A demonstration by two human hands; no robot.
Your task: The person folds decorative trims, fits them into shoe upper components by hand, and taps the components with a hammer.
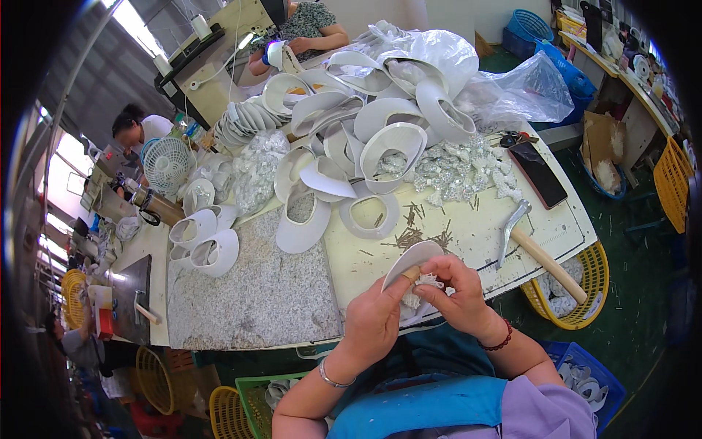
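Observation:
Near the table's front edge, my left hand [371, 320] grips a white shoe upper [411, 257], its thumb pressed against the inner side. My right hand [461, 298] is closed at the same upper, thumb and fingers pinching a frilly white ornament [428, 282] against it; the exact hold is partly hidden. Just beyond my hands, thin brown pins [409, 235] lie scattered on the cream tabletop. Further off spreads a heap of sparkly white ornaments [461, 170]. Loose white uppers [303, 223] lie to its left, below a tall pile of more uppers.
A claw hammer [545, 260] overhangs the right table edge, near a dark phone [537, 174]. A speckled stone slab [252, 293] covers the left side. Yellow [601, 282], green [252, 410] and blue [618, 395] baskets stand below. Across the table a person [311, 29] works at a machine.

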